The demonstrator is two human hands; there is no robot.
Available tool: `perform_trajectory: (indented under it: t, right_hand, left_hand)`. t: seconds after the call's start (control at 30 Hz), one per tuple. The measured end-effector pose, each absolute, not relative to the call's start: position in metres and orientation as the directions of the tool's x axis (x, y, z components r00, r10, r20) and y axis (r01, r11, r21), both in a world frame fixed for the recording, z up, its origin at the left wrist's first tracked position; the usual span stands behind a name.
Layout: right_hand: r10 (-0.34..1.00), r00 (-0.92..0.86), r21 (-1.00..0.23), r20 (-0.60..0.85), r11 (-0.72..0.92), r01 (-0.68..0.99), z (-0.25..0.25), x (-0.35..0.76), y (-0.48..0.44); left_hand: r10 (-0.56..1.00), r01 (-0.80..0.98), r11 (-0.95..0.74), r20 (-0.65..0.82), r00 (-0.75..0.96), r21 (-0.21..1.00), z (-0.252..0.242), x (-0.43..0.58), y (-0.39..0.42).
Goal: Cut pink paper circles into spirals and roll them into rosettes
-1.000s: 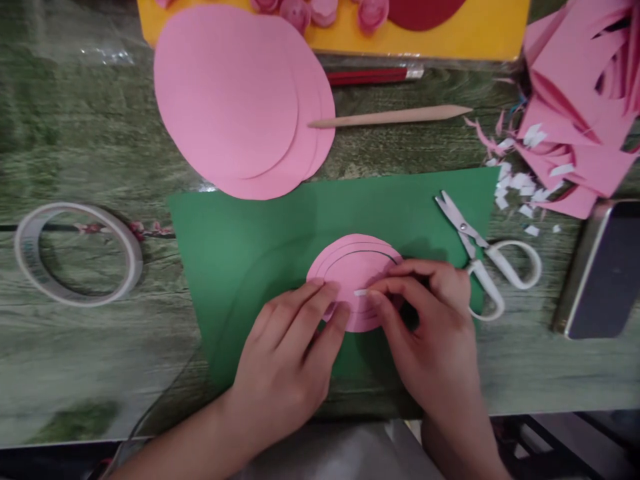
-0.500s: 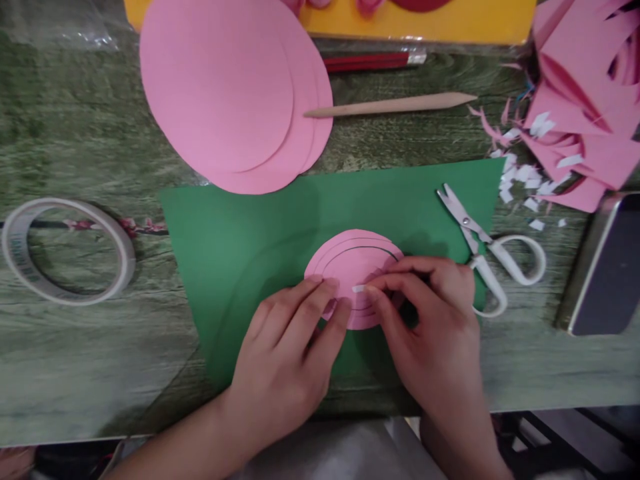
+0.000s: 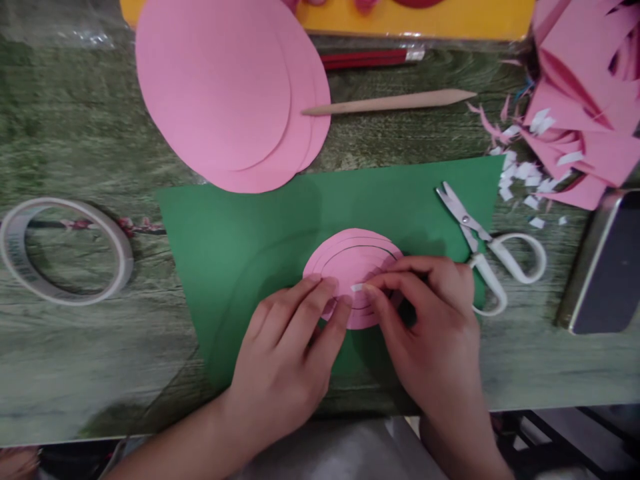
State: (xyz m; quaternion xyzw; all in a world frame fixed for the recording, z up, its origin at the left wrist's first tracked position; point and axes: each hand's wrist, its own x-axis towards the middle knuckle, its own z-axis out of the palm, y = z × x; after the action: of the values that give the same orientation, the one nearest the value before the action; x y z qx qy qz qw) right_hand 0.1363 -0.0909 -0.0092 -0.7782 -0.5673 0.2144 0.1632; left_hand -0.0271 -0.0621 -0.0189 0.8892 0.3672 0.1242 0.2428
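Note:
A small pink paper circle (image 3: 354, 263) with curved, spiral-like lines lies on a green paper sheet (image 3: 235, 227). My left hand (image 3: 290, 347) holds its left side down, the fingertips and thumb pressed on the paper. My right hand (image 3: 430, 320) is at the circle's right side. Between that thumb and index finger is a small white strip (image 3: 357, 287), apparently tape or its backing, touching the circle near the middle. Parts of the circle's lower and right edges are hidden under my fingers. White-handled scissors (image 3: 466, 220) lie slightly open just right of my right hand.
A roll of tape (image 3: 125, 257) lies at left. Large pink paper circles (image 3: 215, 87) are stacked at the back, a pointed wooden stick (image 3: 390, 103) and red pencils (image 3: 367, 60) beside them. Pink paper scraps (image 3: 570, 87), white bits (image 3: 525, 171) and a phone (image 3: 607, 267) are at right.
The view has shifted very slightly. Both hands, the pink circle and the white strip stay in nearly the same positions.

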Motion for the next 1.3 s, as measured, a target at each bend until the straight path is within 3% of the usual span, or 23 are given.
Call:
perform_trajectory:
  t: [0.63,1.3]
  right_hand:
    - [0.956,0.259,-0.483,-0.139,-0.294,0.825,-0.009,0.135,-0.091]
    - [0.967,0.229,-0.513,-0.111,-0.253,0.820,0.009,0.135,-0.103]
  left_hand:
    - [0.706,0.590,-0.626,0.048,0.707,0.509,-0.019,-0.025,-0.062]
    - [0.715,0.669,-0.667,0.030,0.698,0.327,-0.019,-0.016,-0.073]
